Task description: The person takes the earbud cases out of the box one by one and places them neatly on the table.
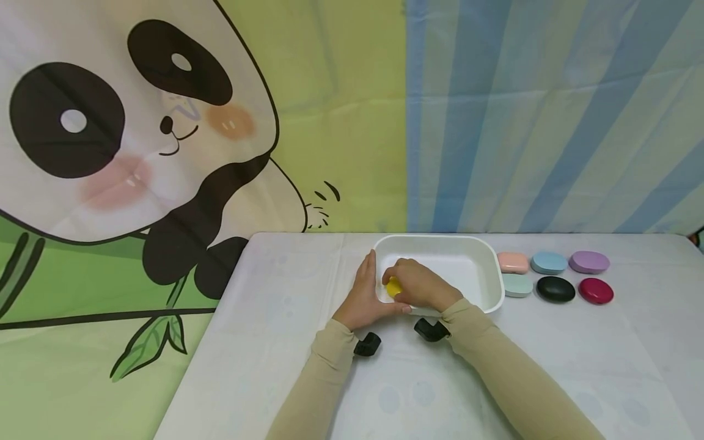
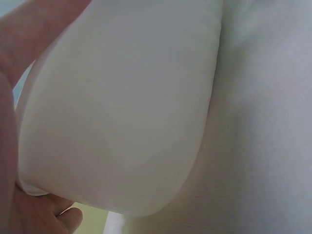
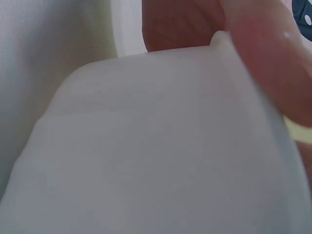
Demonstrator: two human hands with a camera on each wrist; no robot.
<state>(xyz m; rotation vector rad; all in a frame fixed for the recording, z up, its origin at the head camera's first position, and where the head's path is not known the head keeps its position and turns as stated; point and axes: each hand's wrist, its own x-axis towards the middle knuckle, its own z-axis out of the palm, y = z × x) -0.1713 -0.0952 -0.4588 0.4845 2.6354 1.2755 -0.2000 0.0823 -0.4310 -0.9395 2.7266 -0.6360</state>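
Note:
A white rectangular tray (image 1: 462,275) with rounded corners stands on the table. My left hand (image 1: 363,299) lies round its near left corner, fingers straight along the left side and thumb stretched along the front rim. In the left wrist view the tray wall (image 2: 122,107) fills most of the picture. My right hand (image 1: 419,284) reaches into the tray's left end, where its bent fingers pinch a yellow soap-like piece (image 1: 393,287). Those fingers hide much of that piece. The right wrist view has the tray's outer wall (image 3: 146,136) up close, with the yellow piece out of sight.
Right of the tray are two rows of oval, soap-like pieces: pink (image 1: 513,263), light blue (image 1: 549,263) and purple (image 1: 589,262) behind; mint (image 1: 517,285), black (image 1: 555,289) and red (image 1: 596,291) in front. Behind the table hangs a printed panda cloth (image 1: 341,122).

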